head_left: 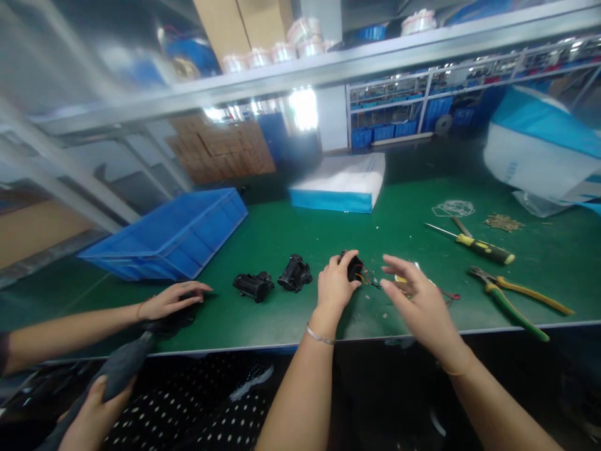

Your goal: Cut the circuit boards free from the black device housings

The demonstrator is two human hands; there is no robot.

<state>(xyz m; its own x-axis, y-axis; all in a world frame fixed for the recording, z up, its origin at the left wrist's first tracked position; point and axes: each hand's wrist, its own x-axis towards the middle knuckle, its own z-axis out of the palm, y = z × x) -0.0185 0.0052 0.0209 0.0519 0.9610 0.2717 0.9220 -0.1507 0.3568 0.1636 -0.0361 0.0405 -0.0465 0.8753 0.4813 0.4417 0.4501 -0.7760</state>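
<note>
My left hand is closed around a small black plastic housing near the table's front edge. Thin coloured wires come out of the housing's right side. To the right of it, my right hand has its thumb and fingers apart, with nothing seen between them. Behind and under that hand lie a small part with a yellow patch, partly hidden, and a red wire. Two more black housings lie on the green table to the left of my left hand.
At left, a co-worker's hand rests on a black part; the other holds a dark power tool. A blue bin and white-blue package stand behind. Pliers, a screwdriver and a screw pile lie right.
</note>
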